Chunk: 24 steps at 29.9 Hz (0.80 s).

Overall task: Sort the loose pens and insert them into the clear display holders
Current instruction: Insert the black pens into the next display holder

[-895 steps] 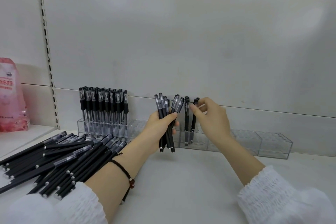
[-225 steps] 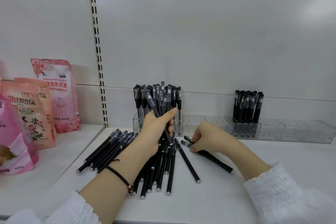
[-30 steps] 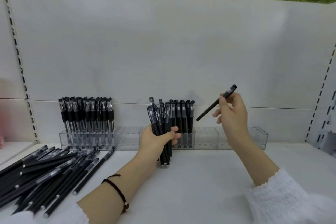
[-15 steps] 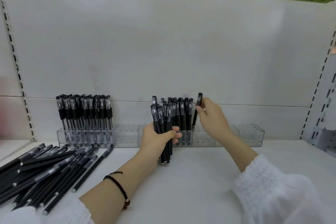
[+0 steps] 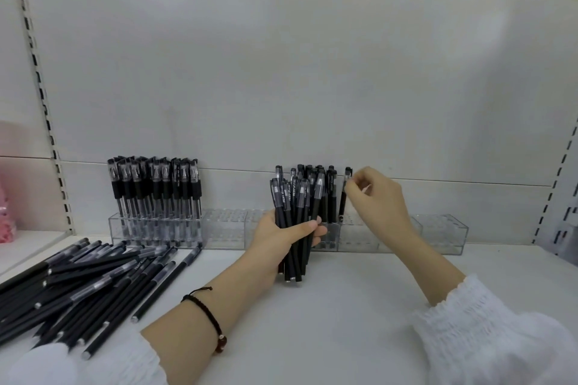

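R hand had one pen pinched near its cap betw thumb & forefinger, other fingers loosely curled. The pen stood upright w/ its lower end down in the middle holder, just right of the standing pens already slotted there. Couldn't tell if the tip was seated in a hole or only resting on top, as the clear plastic hid that. L hand was wrapped round a bundle of pens, upright just in front of that same holder, lower ends at or just above the shelf.

Risks as I judged them:
- Letting go before the tip sat in a hole: pen would prob lean, knock its neighbours or drop flat across the holder.
- Bundle caps sat at uneven heights, so the grip looked partial. A slack finger & a few could slide out and roll.
- L hand was v close to the holder. A nudge fwd could shove the light plastic back & tip the whole row.
- Sorting slip: pens in the left holder had clear barrels w/ dark grips, mine were matte black. The loose pile looked mixed, so a wrong type could easily end up in this holder.
- Pile lay close to my L sleeve. A careless reach might send pens rolling
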### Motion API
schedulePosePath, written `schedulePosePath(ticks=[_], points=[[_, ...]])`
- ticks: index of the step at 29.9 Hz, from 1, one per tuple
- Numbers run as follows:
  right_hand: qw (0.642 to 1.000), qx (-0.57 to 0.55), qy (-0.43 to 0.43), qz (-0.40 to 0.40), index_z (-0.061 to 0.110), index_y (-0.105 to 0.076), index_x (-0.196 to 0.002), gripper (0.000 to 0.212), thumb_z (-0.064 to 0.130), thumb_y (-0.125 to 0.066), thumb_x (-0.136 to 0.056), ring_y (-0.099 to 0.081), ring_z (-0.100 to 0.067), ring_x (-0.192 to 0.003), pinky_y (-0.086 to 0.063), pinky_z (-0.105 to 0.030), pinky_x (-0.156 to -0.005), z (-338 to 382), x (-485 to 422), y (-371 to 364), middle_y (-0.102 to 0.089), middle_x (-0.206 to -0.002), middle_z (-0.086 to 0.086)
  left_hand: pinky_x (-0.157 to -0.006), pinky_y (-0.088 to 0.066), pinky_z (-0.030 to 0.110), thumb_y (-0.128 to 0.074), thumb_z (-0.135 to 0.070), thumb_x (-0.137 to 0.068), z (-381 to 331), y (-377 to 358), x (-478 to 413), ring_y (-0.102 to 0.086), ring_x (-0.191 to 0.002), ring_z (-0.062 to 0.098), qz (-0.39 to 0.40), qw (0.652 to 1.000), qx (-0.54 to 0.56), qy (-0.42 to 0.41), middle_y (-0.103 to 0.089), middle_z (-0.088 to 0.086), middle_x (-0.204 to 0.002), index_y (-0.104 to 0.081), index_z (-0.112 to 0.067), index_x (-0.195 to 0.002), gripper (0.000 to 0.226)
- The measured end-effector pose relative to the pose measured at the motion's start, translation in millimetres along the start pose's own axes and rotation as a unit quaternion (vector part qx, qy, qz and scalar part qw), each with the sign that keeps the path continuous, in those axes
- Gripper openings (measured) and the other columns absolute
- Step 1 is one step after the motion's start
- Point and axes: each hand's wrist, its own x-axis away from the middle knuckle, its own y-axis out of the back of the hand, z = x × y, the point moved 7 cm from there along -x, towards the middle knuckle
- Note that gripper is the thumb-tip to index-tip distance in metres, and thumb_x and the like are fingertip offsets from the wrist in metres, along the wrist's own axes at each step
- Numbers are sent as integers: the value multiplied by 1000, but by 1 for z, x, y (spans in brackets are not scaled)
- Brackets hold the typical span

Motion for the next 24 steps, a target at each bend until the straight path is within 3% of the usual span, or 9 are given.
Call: schedulePosePath(ticks=[4,6,8,10,13,16,20,24], points=[[994,22,16,110,24,-58,-61,30,41,-60,-85,-51,-4,-58,-45,-31,-61,22,12,-20,-59,-59,11,-68,-58,27,-69,3,-84,1,-2,0,-73,-90,27,11,1000,23,4,-75,15,-97,-66,1,-105,21],[987,42,10,153,23,-52,-56,36,40,-64,-86,-49,-4,-54,-41,-28,-56,22,15,-28,-58,-53,10,-67,-58,27,-69,3,-84,3,-5,0,-73,-89,28,25,1000,8,6,-75,16,-96,-68,-2,-102,19],[985,-7,-9,170,21,-52,-55,38,35,-65,-88,-46,-3,-48,-38,-25,-54,22,14,-30,-56,-48,11,-67,-58,27,-68,4,-84,3,-5,-1,-73,-89,29,29,1000,10,3,-74,18,-97,-68,-2,-101,18],[987,-77,-34,135,19,-58,-65,31,33,-61,-93,-45,-2,-44,-38,-24,-54,20,11,-21,-58,-52,11,-68,-58,28,-67,5,-85,3,-4,-2,-73,-90,30,28,999,23,3,-74,19,-97,-67,1,-103,19],[988,-147,-53,1,19,-57,-82,23,33,-50,-99,-47,-1,-46,-38,-23,-54,13,2,6,-63,-68,1,-66,-58,27,-65,6,-86,7,-1,-4,-73,-88,28,17,1000,21,12,-74,16,-98,-63,6,-107,21],[994,-65,-4,-90,15,-53,-90,24,34,-43,-101,-55,-12,-59,-44,-34,-56,9,-1,27,-63,-72,-5,-65,-57,26,-66,4,-86,9,1,-4,-74,-85,25,10,1000,16,19,-75,12,-97,-60,4,-110,25],[996,59,26,-69,12,-51,-97,28,36,-37,-102,-58,-26,-66,-49,-45,-62,3,-3,20,-63,-75,-6,-63,-57,25,-68,1,-85,8,1,-4,-74,-82,22,6,999,18,26,-76,11,-97,-60,2,-110,26],[996,75,27,-44,12,-49,-95,27,36,-37,-102,-60,-28,-71,-50,-45,-65,-4,-5,14,-65,-77,-7,-61,-56,24,-68,1,-85,8,-1,-3,-73,-76,18,10,999,19,33,-76,10,-95,-61,3,-108,24]])
